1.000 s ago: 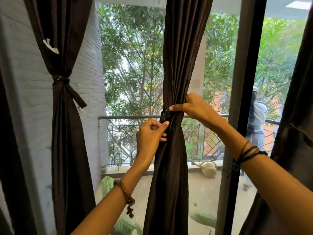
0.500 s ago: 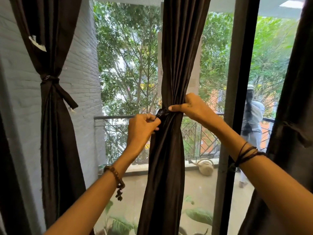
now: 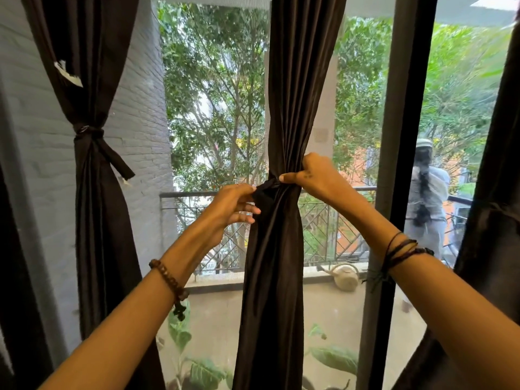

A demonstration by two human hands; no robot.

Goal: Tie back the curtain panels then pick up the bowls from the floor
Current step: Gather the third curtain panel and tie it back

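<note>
Beyond the glass lie a railed balcony and trees. At the window the middle curtain panel (image 3: 284, 263) is cinched at its waist by a dark tie-back (image 3: 268, 189); the left hand (image 3: 233, 208) pinches the tie's end, while the right hand (image 3: 312, 175) curls around the gathered fabric. Pulling both ends evenly, level with the left curtain's knot (image 3: 88, 132), should seat it snugly. No bowls or floor show here; a watering can (image 3: 344, 277) sits outside.

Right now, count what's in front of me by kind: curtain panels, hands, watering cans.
Curtain panels: 3, the tied left panel, the middle panel and the right panel
Hands: 2, the left hand and the right hand, both gripping the middle panel's tie
Watering cans: 1
Total: 6
</note>
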